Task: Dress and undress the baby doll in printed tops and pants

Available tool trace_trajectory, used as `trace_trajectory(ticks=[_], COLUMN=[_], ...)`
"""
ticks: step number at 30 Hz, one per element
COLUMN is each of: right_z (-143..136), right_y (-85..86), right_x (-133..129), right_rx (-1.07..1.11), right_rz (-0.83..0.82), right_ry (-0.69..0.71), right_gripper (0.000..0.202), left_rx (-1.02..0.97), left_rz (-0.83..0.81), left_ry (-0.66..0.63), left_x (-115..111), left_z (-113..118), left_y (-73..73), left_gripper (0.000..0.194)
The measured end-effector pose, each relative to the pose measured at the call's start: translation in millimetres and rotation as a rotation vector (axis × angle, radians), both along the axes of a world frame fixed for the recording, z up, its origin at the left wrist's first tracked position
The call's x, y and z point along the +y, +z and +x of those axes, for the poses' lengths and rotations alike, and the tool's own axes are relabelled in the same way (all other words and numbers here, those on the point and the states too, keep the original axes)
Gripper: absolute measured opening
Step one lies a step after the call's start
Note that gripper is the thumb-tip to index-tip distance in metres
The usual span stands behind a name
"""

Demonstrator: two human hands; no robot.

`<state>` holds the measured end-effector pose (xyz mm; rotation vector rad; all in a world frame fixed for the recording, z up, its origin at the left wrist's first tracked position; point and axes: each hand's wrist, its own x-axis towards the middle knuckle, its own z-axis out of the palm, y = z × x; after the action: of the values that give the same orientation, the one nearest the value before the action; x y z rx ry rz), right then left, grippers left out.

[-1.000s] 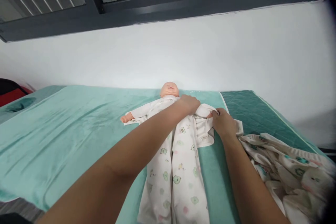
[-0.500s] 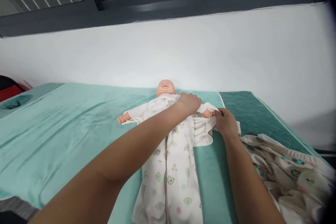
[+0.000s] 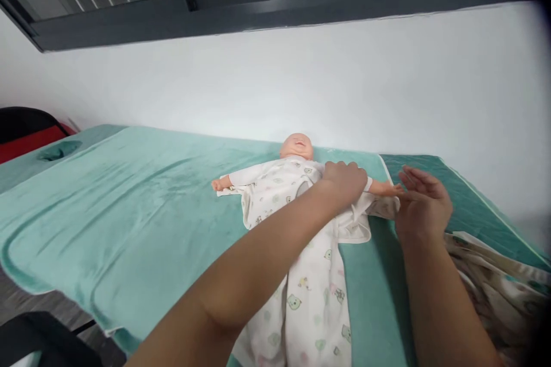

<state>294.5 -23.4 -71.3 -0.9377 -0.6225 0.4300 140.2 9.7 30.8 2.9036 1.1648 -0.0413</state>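
Note:
A baby doll lies on its back in a white long-sleeved top, with a printed white garment over its body and legs. My left hand reaches across the doll, its fingers closed around the upper part of the doll's sleeved arm on the right. Beside that arm's bare end is my right hand, fingers apart, touching or nearly touching the doll's hand. White cloth lies beneath the arm. The doll's other arm is stretched out to the left over a printed sleeve.
A green sheet covers the bed against a white wall. Crumpled printed cloth lies at the right. A red and black object stands at the far left, and a dark chair-like object at the lower left.
The view has shifted, moving the doll rightward in the picture. My right hand has let go of the cloth and opened. More of the doll's forearm shows, stretched out to the right.

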Motion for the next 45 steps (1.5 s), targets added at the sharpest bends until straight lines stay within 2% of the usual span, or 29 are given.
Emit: trace_trajectory(ticks=[2, 3, 5, 7, 8, 11, 14, 17, 24, 27, 33, 35, 40, 45], right_z=[-19, -32, -62, -90, -102, -123, -126, -125, -130, -126, -117, -114, -109, -111], right_y=[1.3, 3.4, 9.6, 16.2, 18.8, 21.4, 20.2, 21.0, 19.4, 17.4, 23.5, 25.7, 28.4, 30.7], right_x=[-2, -4, -12, -21, -24, -31, -31, -31, -33, -32, -29, -28, -25, -24], right_rx=[-0.16, -0.254, -0.415, -0.506, -0.531, -0.571, -0.582, -0.617, -0.632, -0.655, -0.75, -0.829, -0.911, -0.872], right_rz=[-0.02, -0.035, -0.102, -0.184, -0.22, -0.32, -0.412, -0.423, -0.285, -0.25, -0.374, -0.391, -0.387, -0.393], right_ry=[-0.082, -0.072, 0.049, 0.231, 0.319, 0.499, 0.552, 0.557, 0.454, 0.488, 0.613, 0.65, 0.678, 0.654], right_gripper=[0.036, 0.037, 0.036, 0.037, 0.039, 0.05, 0.058, 0.058, 0.037, 0.038, 0.068, 0.068, 0.066, 0.062], left_rx=[-0.152, -0.264, -0.55, -0.843, -0.927, -1.033, -1.05, -1.092, -1.131, -1.115, -1.127, -1.127, -1.107, -1.119], left_rz=[0.045, 0.067, 0.056, 0.016, -0.017, -0.138, -0.217, -0.168, 0.261, 0.37, 0.259, 0.206, 0.068, 0.01], left_ry=[-0.02, -0.015, 0.033, 0.14, 0.186, 0.319, 0.321, 0.261, 0.141, 0.107, 0.037, 0.03, 0.117, 0.157], left_x=[-13, -19, -27, -31, -31, -29, -27, -26, -34, -37, -37, -36, -29, -26], left_z=[-23, -41, -86, -133, -153, -186, -186, -179, -176, -175, -173, -172, -169, -169], left_y=[2.4, 3.4, 0.8, -11.2, -20.4, -51.2, -69.5, -72.3, -73.7, -74.9, -69.8, -68.9, -73.1, -75.0], left_gripper=[0.027, 0.027, 0.03, 0.035, 0.038, 0.05, 0.049, 0.041, 0.028, 0.028, 0.023, 0.023, 0.048, 0.042])
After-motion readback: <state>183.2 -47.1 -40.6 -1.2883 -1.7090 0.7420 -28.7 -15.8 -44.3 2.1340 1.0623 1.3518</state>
